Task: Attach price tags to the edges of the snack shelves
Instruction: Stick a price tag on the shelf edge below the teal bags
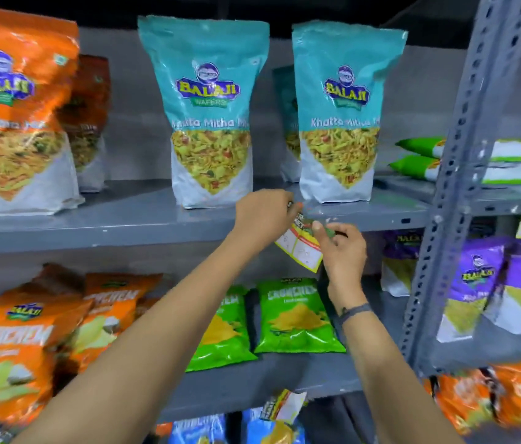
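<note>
A yellow, white and red price tag (300, 248) hangs tilted at the front edge of the upper grey shelf (124, 233), below the right teal Khatta Mitha pouch (337, 113). My left hand (264, 216) pinches the tag's top corner against the shelf edge. My right hand (340, 248) grips the tag's upper right part between thumb and fingers. A second teal pouch (209, 110) stands to the left of the hands. Another price tag (284, 408) hangs on the lower shelf's edge.
Orange pouches (17, 113) stand at upper left. Orange bags (28, 341) and green bags (294, 315) lie on the lower shelf (272, 382). A perforated grey upright (464, 174) rises at right, with purple bags (483, 283) and green-white packs (508, 161) beyond it.
</note>
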A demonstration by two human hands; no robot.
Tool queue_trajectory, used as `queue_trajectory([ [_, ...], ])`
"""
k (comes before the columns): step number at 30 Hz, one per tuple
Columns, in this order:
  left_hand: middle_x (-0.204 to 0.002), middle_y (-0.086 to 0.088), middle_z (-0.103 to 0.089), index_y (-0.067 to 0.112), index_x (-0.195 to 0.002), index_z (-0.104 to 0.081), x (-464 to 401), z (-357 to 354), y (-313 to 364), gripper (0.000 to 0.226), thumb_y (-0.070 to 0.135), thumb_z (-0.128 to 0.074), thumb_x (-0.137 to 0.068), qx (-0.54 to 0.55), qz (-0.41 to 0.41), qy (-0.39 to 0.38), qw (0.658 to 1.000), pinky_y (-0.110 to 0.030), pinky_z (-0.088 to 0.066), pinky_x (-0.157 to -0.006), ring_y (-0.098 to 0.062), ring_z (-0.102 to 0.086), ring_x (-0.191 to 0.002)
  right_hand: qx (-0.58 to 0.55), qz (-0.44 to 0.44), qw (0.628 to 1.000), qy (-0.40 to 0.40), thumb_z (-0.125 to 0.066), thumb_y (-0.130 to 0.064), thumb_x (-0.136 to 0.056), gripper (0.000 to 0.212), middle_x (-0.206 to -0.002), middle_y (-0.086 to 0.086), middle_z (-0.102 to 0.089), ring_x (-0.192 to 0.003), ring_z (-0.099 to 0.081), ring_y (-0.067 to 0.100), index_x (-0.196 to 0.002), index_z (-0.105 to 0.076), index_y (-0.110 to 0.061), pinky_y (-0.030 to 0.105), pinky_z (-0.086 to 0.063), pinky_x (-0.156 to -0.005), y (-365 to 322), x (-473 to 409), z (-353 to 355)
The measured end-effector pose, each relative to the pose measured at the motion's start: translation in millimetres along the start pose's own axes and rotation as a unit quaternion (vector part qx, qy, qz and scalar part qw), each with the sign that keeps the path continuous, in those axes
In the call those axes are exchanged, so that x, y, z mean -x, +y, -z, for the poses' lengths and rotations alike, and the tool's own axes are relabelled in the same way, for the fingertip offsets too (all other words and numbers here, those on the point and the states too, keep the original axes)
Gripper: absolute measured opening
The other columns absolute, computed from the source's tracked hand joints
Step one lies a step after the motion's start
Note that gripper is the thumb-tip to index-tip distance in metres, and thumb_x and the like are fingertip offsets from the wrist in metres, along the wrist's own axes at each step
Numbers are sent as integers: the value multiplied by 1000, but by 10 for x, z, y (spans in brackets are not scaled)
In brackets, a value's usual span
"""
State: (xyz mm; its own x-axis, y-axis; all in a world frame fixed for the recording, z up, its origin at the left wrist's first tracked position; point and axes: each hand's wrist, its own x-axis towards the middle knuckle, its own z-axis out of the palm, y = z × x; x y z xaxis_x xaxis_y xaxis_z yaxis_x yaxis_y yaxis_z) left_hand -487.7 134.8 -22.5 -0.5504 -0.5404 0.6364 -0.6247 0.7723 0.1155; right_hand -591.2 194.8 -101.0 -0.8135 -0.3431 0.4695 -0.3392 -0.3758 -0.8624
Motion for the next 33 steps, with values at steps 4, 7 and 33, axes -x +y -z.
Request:
queue_trajectory([
  [4, -85, -12, -69, 16, -66, -50, 22, 43, 58, 35, 35, -41, -94, 27, 34, -29, 999, -29, -33, -60, -33, -60, -88, -47, -25, 996, -67, -74, -11, -80, 17, -62, -6, -63, -44, -59, -12, -82, -58, -13, 5, -46, -47, -40, -79, 100],
  [7, -77, -15, -67, 12, -66, -53, 151, 24, 52, 37, 34, -43, -94, 22, 16, 17, 1000, -30, -31, -56, -34, -57, -84, -20, -3, 996, -88, -75, -13, -80, 13, -65, -2, -66, -54, -62, 0, -83, -62, -12, 19, -50, -58, -47, -91, 165],
  [33, -62, -9, -63, 15, -58, -63, 355, -121, 33, 49, 62, -60, -76, -122, 46, 137, 982, -25, -15, -47, -31, -59, -62, 163, 225, 959, -64, -74, -29, -80, 21, -66, -1, -54, -58, -48, 15, -78, -62, -12, 32, -45, -57, -63, -174, 148],
])
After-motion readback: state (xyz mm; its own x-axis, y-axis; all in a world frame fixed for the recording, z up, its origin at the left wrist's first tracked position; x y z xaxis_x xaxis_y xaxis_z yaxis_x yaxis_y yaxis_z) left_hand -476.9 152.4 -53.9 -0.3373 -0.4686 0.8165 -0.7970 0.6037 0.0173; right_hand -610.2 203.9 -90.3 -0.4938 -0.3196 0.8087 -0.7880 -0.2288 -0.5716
